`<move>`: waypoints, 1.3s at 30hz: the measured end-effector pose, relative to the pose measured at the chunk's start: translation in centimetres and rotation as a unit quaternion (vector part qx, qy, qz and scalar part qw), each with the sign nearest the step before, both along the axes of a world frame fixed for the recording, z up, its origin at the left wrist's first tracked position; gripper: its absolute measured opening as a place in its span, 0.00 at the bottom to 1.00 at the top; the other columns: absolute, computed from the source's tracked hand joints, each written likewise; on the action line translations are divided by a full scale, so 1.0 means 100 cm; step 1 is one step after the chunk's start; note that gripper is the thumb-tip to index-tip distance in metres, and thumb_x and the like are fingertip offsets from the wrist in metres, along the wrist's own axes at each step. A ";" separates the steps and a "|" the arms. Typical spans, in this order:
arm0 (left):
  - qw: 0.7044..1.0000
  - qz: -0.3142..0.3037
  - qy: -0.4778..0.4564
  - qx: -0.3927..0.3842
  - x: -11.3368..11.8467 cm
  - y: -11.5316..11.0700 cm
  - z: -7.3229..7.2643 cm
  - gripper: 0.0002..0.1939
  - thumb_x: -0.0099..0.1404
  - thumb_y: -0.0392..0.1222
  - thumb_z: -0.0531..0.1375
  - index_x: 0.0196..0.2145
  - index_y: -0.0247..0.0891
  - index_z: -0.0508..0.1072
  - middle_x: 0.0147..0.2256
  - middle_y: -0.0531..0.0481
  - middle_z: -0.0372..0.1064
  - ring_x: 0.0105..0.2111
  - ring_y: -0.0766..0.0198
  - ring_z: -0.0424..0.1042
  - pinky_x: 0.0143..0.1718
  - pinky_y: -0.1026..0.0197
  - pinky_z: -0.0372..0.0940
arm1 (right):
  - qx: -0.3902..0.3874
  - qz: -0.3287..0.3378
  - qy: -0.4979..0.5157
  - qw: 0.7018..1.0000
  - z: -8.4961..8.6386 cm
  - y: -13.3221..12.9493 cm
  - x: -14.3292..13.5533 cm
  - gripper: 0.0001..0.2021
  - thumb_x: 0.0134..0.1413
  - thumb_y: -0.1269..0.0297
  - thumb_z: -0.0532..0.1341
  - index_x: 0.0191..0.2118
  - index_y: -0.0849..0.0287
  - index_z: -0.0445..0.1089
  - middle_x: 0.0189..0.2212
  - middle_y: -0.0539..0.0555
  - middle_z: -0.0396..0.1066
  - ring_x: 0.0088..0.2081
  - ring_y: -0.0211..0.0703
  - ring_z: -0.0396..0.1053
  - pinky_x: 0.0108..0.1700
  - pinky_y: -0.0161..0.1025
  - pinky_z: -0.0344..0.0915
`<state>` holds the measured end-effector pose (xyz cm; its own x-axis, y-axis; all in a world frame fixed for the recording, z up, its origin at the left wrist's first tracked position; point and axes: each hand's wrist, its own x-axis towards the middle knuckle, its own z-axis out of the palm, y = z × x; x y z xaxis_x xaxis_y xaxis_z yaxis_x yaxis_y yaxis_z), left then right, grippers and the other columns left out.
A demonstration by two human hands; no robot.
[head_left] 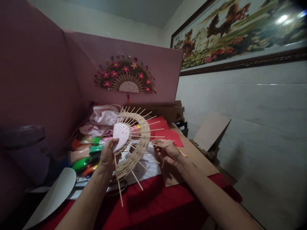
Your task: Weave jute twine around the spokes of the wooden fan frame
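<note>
A half-round woven fan (143, 140), with thin sticks spreading out past its tan cord band, is held up over the table. My left hand (109, 155) grips its pink spotted centre piece (122, 135), thumb on the front. To the right of the woven band, my right hand (168, 150) has its fingers pinched around the outer end of one stick (157, 144). The fan is tilted, its sticks pointing up, right and down.
A finished fan with pink flowers (126, 68) hangs on the pink board (163, 76). Colourful clay packets (81, 163) and pink cloth (103, 116) lie left. Red paper (175, 137) and cardboard (196, 159) lie right on the red tablecloth (153, 204).
</note>
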<state>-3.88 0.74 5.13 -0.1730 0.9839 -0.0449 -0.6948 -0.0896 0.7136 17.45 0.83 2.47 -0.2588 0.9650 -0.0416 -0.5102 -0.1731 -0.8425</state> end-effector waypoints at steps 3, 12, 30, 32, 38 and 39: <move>1.000 -0.027 -0.009 0.011 -0.002 0.003 -0.003 0.15 0.47 0.29 0.54 0.34 0.30 0.72 0.23 0.46 0.73 0.27 0.59 0.74 0.29 0.61 0.70 | 0.033 0.012 -0.007 0.999 -0.008 -0.002 -0.002 0.12 0.35 0.70 0.68 0.24 0.62 0.62 0.18 0.46 0.62 0.18 0.28 0.57 0.18 0.26 0.51; 1.000 0.000 -0.002 0.017 -0.001 0.003 0.000 0.16 0.48 0.29 0.54 0.37 0.29 0.72 0.23 0.48 0.73 0.26 0.60 0.74 0.28 0.61 0.70 | 0.099 0.035 -0.069 0.992 -0.002 0.000 -0.014 0.14 0.43 0.55 0.64 0.27 0.63 0.69 0.16 0.47 0.63 0.15 0.28 0.56 0.16 0.29 0.51; 0.998 0.019 0.030 0.046 0.002 0.003 -0.002 0.13 0.45 0.32 0.57 0.32 0.34 0.71 0.24 0.52 0.72 0.26 0.63 0.72 0.26 0.64 0.69 | 0.098 -0.009 -0.033 0.995 0.004 -0.003 -0.030 0.13 0.36 0.63 0.68 0.32 0.61 0.72 0.25 0.50 0.70 0.22 0.32 0.62 0.23 0.30 0.57; 0.998 0.016 0.037 0.056 0.002 0.003 -0.004 0.11 0.44 0.32 0.58 0.30 0.35 0.70 0.25 0.53 0.72 0.24 0.65 0.71 0.24 0.66 0.67 | 0.106 -0.017 -0.037 0.994 0.002 -0.003 -0.032 0.14 0.36 0.62 0.68 0.32 0.61 0.72 0.23 0.50 0.70 0.22 0.33 0.62 0.23 0.31 0.58; 0.996 0.024 0.052 0.065 0.001 0.004 -0.007 0.09 0.44 0.33 0.58 0.28 0.36 0.69 0.24 0.54 0.71 0.21 0.67 0.69 0.20 0.68 0.65 | 0.139 -0.046 -0.038 0.988 -0.005 -0.002 -0.034 0.11 0.36 0.62 0.68 0.28 0.62 0.71 0.22 0.51 0.70 0.24 0.37 0.64 0.27 0.35 0.59; 0.996 0.023 0.051 0.066 0.001 0.005 -0.007 0.09 0.44 0.33 0.58 0.28 0.35 0.69 0.24 0.53 0.71 0.21 0.67 0.69 0.21 0.67 0.66 | 0.142 -0.050 -0.038 0.988 -0.006 -0.002 -0.034 0.10 0.36 0.62 0.68 0.27 0.61 0.71 0.22 0.51 0.70 0.23 0.36 0.64 0.26 0.35 0.59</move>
<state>-3.76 1.20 4.40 -0.2156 0.9709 0.1044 -0.6122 -0.2177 0.7601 14.02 0.60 1.89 -0.1672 0.9614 0.2186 -0.4467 0.1238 -0.8861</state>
